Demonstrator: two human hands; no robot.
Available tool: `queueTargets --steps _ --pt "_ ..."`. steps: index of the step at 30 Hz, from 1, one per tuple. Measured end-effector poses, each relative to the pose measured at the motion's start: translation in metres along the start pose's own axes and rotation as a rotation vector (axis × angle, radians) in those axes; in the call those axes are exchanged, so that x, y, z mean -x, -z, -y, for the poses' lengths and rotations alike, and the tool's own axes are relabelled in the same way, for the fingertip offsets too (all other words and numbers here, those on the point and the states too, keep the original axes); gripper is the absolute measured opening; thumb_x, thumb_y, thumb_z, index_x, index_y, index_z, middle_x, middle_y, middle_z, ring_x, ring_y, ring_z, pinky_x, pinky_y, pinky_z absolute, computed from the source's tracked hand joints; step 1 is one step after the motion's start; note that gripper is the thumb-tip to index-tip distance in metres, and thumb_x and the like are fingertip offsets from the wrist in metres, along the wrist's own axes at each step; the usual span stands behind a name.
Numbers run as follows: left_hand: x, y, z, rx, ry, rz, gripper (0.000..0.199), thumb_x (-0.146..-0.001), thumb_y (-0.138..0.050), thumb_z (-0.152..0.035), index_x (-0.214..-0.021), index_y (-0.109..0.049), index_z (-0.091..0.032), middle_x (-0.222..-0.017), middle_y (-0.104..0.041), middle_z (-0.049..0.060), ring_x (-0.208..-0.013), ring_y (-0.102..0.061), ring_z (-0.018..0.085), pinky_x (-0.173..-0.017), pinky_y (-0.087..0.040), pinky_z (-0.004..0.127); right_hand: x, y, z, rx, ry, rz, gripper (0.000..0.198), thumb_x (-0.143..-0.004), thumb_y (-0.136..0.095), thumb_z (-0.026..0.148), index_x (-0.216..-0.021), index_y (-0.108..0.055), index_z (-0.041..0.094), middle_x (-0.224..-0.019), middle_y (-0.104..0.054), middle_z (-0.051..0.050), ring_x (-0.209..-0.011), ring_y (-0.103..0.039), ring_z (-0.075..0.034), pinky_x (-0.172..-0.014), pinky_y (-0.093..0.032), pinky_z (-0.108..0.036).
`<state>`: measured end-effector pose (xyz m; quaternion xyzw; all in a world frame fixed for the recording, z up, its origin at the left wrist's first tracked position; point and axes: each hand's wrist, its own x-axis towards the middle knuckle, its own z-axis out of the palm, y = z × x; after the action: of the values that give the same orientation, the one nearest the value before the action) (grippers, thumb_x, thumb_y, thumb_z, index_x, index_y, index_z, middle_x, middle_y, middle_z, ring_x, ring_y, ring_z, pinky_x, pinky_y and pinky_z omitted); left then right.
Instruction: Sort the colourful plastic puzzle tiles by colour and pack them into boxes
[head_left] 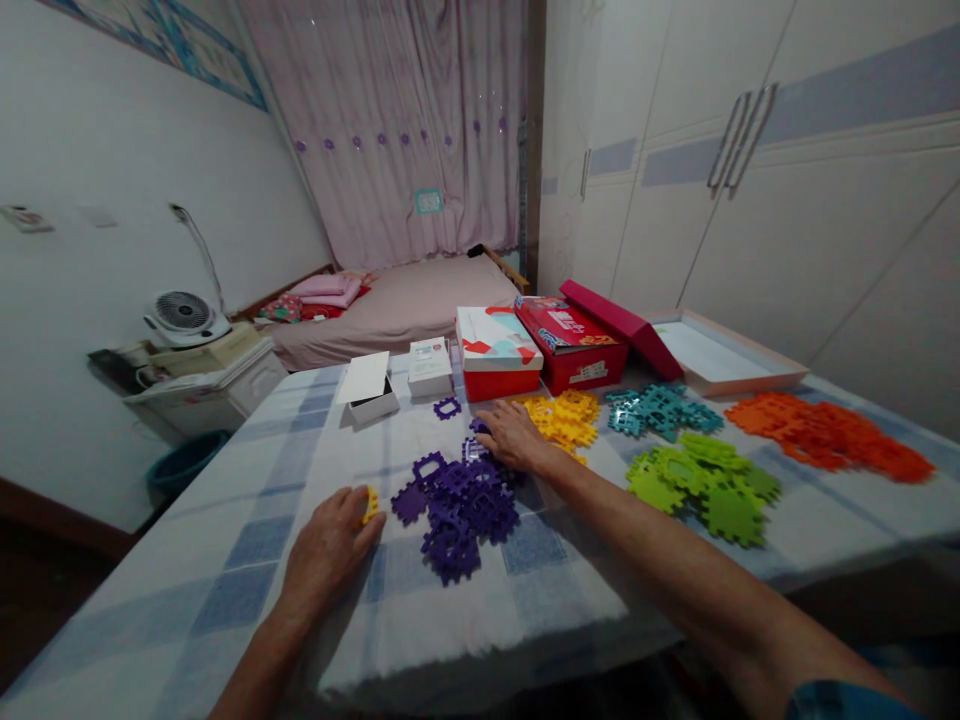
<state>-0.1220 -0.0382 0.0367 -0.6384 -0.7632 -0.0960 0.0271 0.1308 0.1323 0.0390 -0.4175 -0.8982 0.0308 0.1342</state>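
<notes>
My left hand (326, 545) rests low over the cloth at the left, its fingers closed on a yellow interlocking tile (371, 506). Right of it lies a heap of purple interlocking tiles (472, 505), some solid and some with cut-out middles. At the heap's far edge, my right hand (511, 436) has its fingers bent down on a purple tile (478, 426); its palm and thumb are partly hidden. Yellow tiles (570, 418) are piled just beyond that hand. A single purple frame tile (447, 408) lies apart, farther back.
Teal tiles (660, 408), green tiles (705, 485) and orange tiles (832, 435) lie in heaps at the right. Behind stand a small open white box (371, 385), a closed white box (430, 367), a patterned box (501, 350), a red box (574, 345) and a shallow tray (739, 385).
</notes>
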Motion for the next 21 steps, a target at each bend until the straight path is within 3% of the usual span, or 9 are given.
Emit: queueTargets --steps 4,7,11,16,21 --pt "-0.004 0.001 0.006 0.079 -0.019 -0.025 0.037 -0.082 -0.048 -0.04 -0.11 -0.062 -0.019 -0.112 -0.065 0.009 -0.102 -0.061 0.023 -0.092 -0.047 0.036 0.002 -0.002 0.005 -0.057 -0.009 -0.035 0.045 -0.094 -0.04 0.04 -0.131 -0.049 0.015 -0.125 -0.059 -0.013 -0.125 -0.042 -0.026 -0.104 -0.03 -0.041" --pt "-0.008 0.006 0.009 0.138 0.063 -0.044 0.044 -0.082 -0.047 -0.045 -0.112 -0.062 -0.017 -0.112 -0.066 0.01 -0.1 -0.062 0.023 -0.089 -0.048 0.036 0.007 0.002 0.006 -0.106 -0.001 -0.023 0.046 -0.093 -0.044 0.039 -0.131 -0.049 0.014 -0.125 -0.058 -0.014 -0.125 -0.041 -0.026 -0.104 -0.031 -0.042" --pt "-0.018 0.021 -0.008 0.298 0.088 -0.105 0.051 -0.078 -0.049 -0.054 -0.11 -0.063 -0.018 -0.111 -0.067 0.008 -0.092 -0.066 0.022 -0.084 -0.052 0.035 0.038 0.022 0.007 -0.181 0.011 -0.137 0.042 -0.091 -0.048 0.031 -0.129 -0.051 0.013 -0.127 -0.056 -0.013 -0.122 -0.046 -0.024 -0.103 -0.034 -0.039" --pt "-0.05 0.028 -0.083 0.359 -0.228 -0.06 0.042 -0.08 -0.053 -0.047 -0.109 -0.064 -0.019 -0.111 -0.067 0.007 -0.1 -0.063 0.022 -0.09 -0.049 0.034 0.103 0.036 0.013 -0.265 -0.015 -0.082 0.027 -0.091 -0.046 0.025 -0.112 -0.061 0.016 -0.108 -0.065 -0.01 -0.102 -0.058 -0.022 -0.093 -0.044 -0.039" --pt "-0.101 0.014 -0.171 0.288 -0.411 -0.029 0.044 -0.084 -0.053 -0.047 -0.116 -0.061 -0.019 -0.111 -0.066 0.009 -0.101 -0.061 0.022 -0.091 -0.046 0.033 0.146 0.015 0.014 -0.306 0.039 -0.16 0.024 -0.087 -0.05 0.019 -0.108 -0.061 0.021 -0.115 -0.062 -0.009 -0.118 -0.05 -0.024 -0.102 -0.04 -0.046"
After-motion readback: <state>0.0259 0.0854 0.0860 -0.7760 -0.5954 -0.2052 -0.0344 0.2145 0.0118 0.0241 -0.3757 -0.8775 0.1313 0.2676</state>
